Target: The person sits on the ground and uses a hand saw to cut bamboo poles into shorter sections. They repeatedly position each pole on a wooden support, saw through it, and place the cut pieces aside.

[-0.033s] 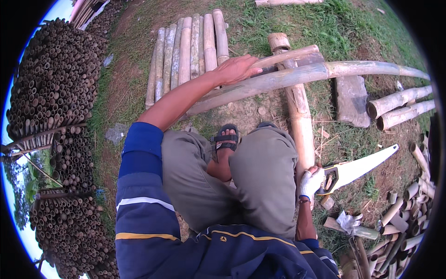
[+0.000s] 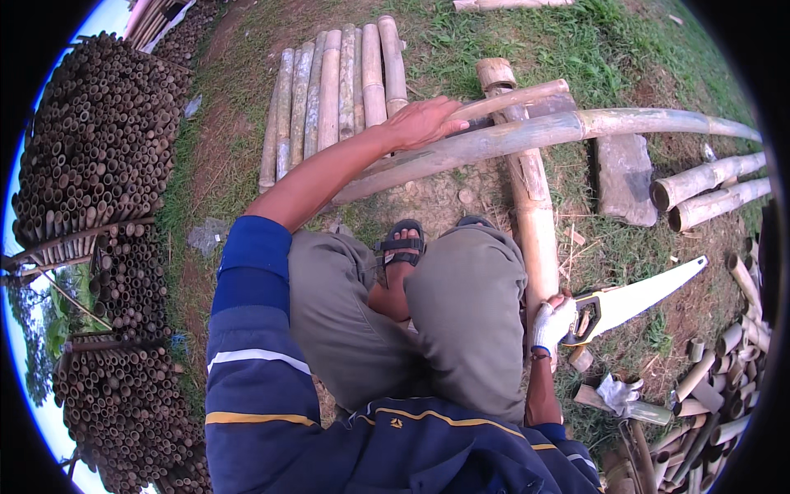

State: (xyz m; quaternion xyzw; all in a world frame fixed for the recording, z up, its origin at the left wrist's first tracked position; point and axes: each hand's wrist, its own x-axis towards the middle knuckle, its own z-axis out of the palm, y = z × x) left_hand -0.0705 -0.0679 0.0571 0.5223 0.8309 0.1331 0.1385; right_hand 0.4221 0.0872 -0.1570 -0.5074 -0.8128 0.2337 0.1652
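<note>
Head view: the bare left hand (image 2: 421, 122) lies flat, unclenched, on a long bamboo pole (image 2: 527, 136) resting across a thick log (image 2: 533, 222). The gloved right hand (image 2: 553, 323) grips a saw (image 2: 638, 298), blade apparently off the bamboo. The pole looks stiff, smooth, probably light; best steadied near the log.

Left arm extended forward and up, elbow nearly straight, sleeve pushed to the upper arm, forearm bare. Left hand (image 2: 424, 122) bare, palm down, fingers together and stretched flat toward the right, thumb alongside; nothing enclosed in it. Right arm bent close to the body, forearm rising from the lower edge. Right hand (image 2: 553, 323) in a white glove, fingers curled tight in a fist-like grip, knuckles facing outward right.
</note>
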